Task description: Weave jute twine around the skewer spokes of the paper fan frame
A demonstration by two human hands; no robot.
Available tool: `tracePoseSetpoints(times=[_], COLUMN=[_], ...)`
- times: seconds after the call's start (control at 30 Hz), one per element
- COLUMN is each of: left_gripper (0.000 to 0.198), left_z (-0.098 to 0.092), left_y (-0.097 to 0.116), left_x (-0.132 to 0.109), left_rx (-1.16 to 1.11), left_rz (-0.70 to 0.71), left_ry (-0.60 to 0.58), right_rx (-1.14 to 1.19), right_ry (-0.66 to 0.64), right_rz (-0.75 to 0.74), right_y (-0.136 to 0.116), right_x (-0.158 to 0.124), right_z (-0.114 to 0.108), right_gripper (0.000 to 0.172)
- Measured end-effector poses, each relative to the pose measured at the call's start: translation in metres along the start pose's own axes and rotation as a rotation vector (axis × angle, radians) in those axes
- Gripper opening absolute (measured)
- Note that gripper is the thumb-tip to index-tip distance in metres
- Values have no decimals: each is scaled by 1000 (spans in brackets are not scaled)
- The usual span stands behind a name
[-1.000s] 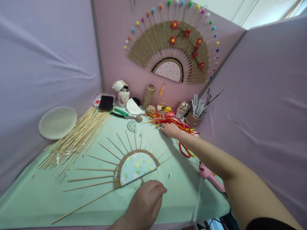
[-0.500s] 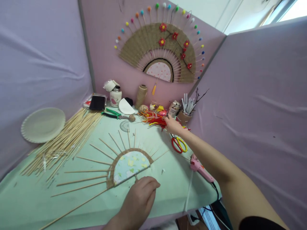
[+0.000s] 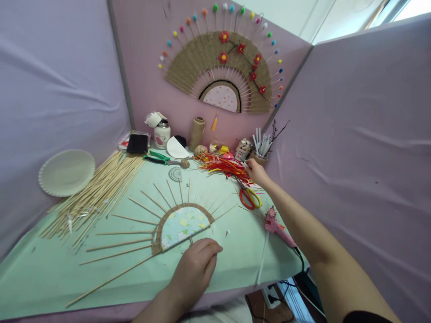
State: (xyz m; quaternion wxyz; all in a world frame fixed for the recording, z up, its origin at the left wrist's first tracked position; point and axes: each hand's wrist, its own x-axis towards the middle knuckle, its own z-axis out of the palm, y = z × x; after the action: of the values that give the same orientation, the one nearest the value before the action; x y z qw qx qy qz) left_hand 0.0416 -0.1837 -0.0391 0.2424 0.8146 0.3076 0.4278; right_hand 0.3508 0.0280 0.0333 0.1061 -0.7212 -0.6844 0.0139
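Observation:
My left hand (image 3: 198,264) rests at the table's near side with its fingers curled together; what they hold, if anything, is hidden. Just beyond it lies a half-round fan base (image 3: 184,223), blue floral cloth edged with brown, with thin wooden sticks (image 3: 129,243) spreading outward. A small twine loop (image 3: 191,241) shows between the base and that hand. My right hand (image 3: 257,173) reaches to the back right, fingertips pinched at the end of a pile of red and orange strips (image 3: 227,165). Something small and white shows at those fingertips, too small to name.
Scissors (image 3: 249,198) and a pink glue gun (image 3: 278,228) lie beneath my right arm. A pot of white glue sticks (image 3: 261,144) stands behind that hand. Bamboo sticks (image 3: 97,197), a white plate (image 3: 67,172) and green-handled pliers (image 3: 160,158) are leftward. A finished fan (image 3: 195,58) hangs behind.
My right hand has moved right along the strips, off their middle to their right end. My left hand keeps its curled pose by the fan base. The view has shifted slightly.

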Motion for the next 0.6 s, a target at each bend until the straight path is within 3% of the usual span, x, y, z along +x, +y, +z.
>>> tracePoseSetpoints(times=[0.1,0.2,0.37,0.6], left_gripper=[25,25,26,25], left_z=[0,1,3,3], left_y=[0,0,-1,-1], left_x=[1,1,1,-1], left_rx=[-10,2,14,1], left_rz=[-24,-33,-35,-33], left_ry=[1,-11,-14,-28], right_rx=[-15,-20,-51,-123], right_ry=[-56,-127,-139,-82], right_rz=[-80,-174,-236,-98], right_y=[-6,-22,-55,-77], right_x=[-8,-12,0,26], right_z=[11,27,52,58], right_gripper=[28,20,22,34])
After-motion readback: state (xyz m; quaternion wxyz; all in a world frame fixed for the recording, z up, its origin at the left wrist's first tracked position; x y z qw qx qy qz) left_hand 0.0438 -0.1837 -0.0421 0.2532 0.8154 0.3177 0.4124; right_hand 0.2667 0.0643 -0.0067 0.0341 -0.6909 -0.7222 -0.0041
